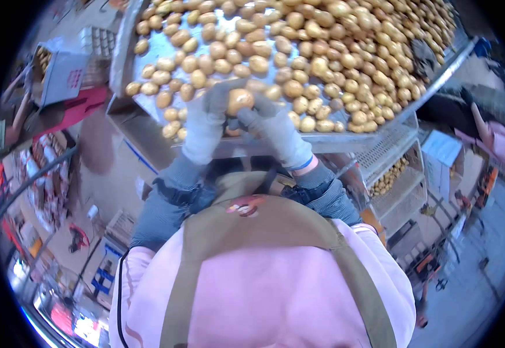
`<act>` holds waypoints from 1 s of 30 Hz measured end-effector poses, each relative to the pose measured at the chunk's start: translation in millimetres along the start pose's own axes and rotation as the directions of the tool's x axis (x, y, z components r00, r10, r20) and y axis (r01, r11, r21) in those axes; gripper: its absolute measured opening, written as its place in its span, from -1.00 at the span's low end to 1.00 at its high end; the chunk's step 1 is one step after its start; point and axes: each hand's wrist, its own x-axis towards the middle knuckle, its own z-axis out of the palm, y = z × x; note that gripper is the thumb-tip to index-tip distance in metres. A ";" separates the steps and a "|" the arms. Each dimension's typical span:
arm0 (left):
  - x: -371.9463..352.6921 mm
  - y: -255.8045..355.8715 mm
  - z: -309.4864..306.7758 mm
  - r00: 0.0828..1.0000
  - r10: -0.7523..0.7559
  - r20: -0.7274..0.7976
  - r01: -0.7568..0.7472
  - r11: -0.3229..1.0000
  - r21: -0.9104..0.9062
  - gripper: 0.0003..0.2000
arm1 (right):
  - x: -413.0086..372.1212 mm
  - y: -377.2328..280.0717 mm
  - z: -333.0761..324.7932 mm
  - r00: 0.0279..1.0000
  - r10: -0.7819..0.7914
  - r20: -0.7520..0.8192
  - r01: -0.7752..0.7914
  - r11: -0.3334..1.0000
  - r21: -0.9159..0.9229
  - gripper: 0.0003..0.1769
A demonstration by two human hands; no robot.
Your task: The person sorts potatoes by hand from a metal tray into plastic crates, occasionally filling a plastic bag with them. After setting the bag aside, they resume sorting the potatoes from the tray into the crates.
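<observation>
Close in front of my chest, over the near edge of the metal sorting table (333, 140), both my hands wear white gloves with grey fingers. A round yellow-brown potato (240, 101) is between them. My left hand (207, 119) has its fingers curled around the potato's left side. From the right, my right hand (272, 124) closes in with its fingers at the same potato. Many loose potatoes (322, 66) cover the table beyond, heaped thickest at the far right and spread thinner on the left.
Below the table's right side stand plastic crates (391, 151), one with potatoes inside. A white carton (64, 78) is at the left beside a person's arms (23, 107). Another person in pink (499, 142) is at the right. Filled sacks (43, 180) lie at the left.
</observation>
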 end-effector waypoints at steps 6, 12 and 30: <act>-30.8 -11.8 35.8 0.932 -0.031 0.362 -0.097 0.939 0.330 -0.55 | -99.2 52.2 -75.5 0.944 0.054 -0.325 -0.033 0.997 0.070 -0.65; -31.5 -33.5 26.9 0.959 -0.262 0.109 0.265 0.964 -0.012 -0.54 | -241.1 166.0 -282.4 0.399 -0.012 -0.917 -0.123 0.990 -0.066 -0.66; -79.5 -151.0 -69.1 0.561 -0.432 -0.706 0.131 0.889 -0.439 -0.54 | 5.7 68.9 -47.0 0.922 -0.382 0.062 0.179 0.280 -0.943 -0.42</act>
